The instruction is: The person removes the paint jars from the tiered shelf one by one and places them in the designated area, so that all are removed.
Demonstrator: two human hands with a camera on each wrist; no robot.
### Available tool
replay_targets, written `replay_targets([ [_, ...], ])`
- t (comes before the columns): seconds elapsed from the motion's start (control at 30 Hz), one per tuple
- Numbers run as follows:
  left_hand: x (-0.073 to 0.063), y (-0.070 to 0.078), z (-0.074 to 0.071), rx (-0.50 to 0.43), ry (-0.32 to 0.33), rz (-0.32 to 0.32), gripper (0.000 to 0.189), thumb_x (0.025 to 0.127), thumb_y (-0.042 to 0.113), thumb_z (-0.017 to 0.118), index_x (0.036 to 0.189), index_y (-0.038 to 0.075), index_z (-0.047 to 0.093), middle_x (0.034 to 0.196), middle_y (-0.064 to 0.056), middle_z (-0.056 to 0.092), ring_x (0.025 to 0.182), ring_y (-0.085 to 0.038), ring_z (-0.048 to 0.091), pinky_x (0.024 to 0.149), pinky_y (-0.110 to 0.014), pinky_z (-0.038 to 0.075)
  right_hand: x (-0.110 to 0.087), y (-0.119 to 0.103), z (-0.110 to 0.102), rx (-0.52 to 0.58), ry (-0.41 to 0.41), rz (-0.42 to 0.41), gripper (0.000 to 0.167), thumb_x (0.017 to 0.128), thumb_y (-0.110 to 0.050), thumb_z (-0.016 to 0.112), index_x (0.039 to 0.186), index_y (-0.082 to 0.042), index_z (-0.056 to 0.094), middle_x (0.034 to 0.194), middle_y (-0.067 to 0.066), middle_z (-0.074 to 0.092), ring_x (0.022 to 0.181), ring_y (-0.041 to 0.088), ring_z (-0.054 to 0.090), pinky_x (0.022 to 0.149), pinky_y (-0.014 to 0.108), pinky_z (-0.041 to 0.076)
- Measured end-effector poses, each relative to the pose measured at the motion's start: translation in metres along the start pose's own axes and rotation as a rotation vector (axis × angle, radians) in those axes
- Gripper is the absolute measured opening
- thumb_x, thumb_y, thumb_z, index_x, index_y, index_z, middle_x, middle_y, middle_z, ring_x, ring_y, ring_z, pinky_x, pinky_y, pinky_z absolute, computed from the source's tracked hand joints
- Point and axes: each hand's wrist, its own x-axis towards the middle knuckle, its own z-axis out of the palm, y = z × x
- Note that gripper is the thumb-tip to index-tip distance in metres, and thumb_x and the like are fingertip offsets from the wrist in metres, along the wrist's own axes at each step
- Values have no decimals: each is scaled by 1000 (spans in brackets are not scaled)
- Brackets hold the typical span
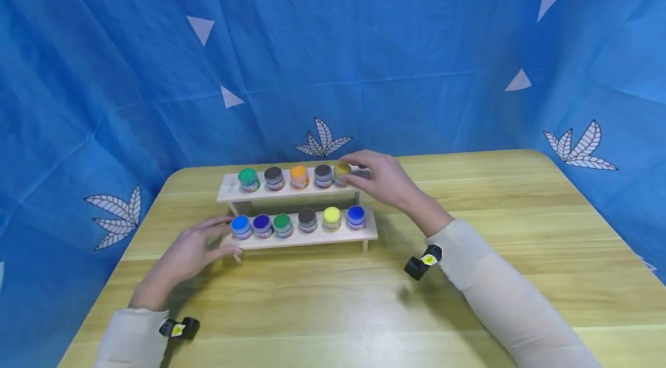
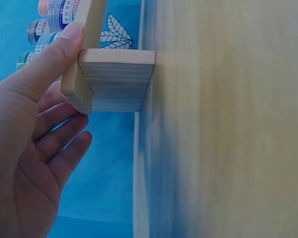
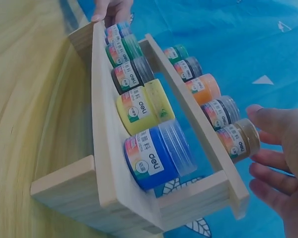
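A two-step wooden rack (image 1: 299,240) stands on the table and bears small lidded paint jars on both steps. My right hand (image 1: 382,178) pinches an ochre paint jar (image 3: 238,141) at the right end of the upper step, with thumb and fingers about its lid. At the lower step's left end, my left hand (image 1: 189,249) grips the board, its thumb (image 2: 72,37) over the edge and fingers partly hidden behind. Closest to that hand is a light blue jar (image 1: 241,227). Toward the other end of that step sit a yellow jar (image 1: 332,218) and a blue jar (image 1: 356,217).
On the upper step stand a green jar (image 1: 248,179), a dark brown jar (image 1: 274,178), an orange jar (image 1: 299,177) and a dark grey jar (image 1: 324,176). Blue cloth (image 1: 416,38) hangs behind the wood-grain table (image 1: 468,194).
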Motion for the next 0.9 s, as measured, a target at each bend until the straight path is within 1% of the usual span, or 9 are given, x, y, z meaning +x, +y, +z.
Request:
replay_targets([
  [0.27, -1, 3, 1, -10, 1, -16, 61, 82, 46, 76, 120, -1, 68, 133, -19, 57, 119, -44, 54, 97, -58, 45, 4, -2, 6, 28, -18, 78, 36, 92, -29, 71, 123, -12, 68, 114, 2, 66, 100, 17, 61, 88, 33, 54],
  [0.4, -1, 4, 1, -12, -2, -27, 62, 82, 46, 76, 121, -1, 68, 134, -19, 57, 120, -44, 54, 97, -59, 45, 3, -1, 6, 54, -10, 100, 34, 92, -28, 71, 122, -12, 69, 115, 1, 66, 100, 16, 61, 89, 31, 54],
  [0.53, 0, 4, 1, -12, -7, -30, 63, 82, 47, 75, 122, 0, 67, 135, -19, 57, 120, -43, 54, 97, -58, 45, 0, -1, 2, 77, 8, 115, 34, 92, -28, 71, 122, -12, 69, 119, 2, 65, 102, 17, 62, 91, 35, 53],
  [0.63, -1, 3, 0, -11, -10, -29, 62, 83, 48, 74, 122, 0, 67, 135, -19, 56, 121, -43, 53, 98, -58, 44, -4, -1, -2, 88, 23, 110, 33, 92, -28, 71, 122, -13, 69, 120, 1, 65, 102, 17, 62, 93, 39, 52],
  [0.73, -1, 2, -1, -3, -6, -17, 61, 83, 47, 74, 122, 1, 67, 135, -19, 56, 120, -43, 54, 98, -58, 45, -8, 2, -7, 111, 38, 97, 34, 92, -27, 71, 123, -12, 69, 120, 2, 65, 103, 18, 62, 94, 41, 51],
  [0.9, -1, 2, 0, 15, 11, 29, 58, 82, 44, 76, 121, 2, 69, 133, -19, 58, 116, -42, 57, 94, -56, 48, -17, 9, -14, 157, 73, 104, 33, 92, -24, 71, 121, -10, 69, 119, 2, 65, 103, 18, 62, 95, 38, 51],
])
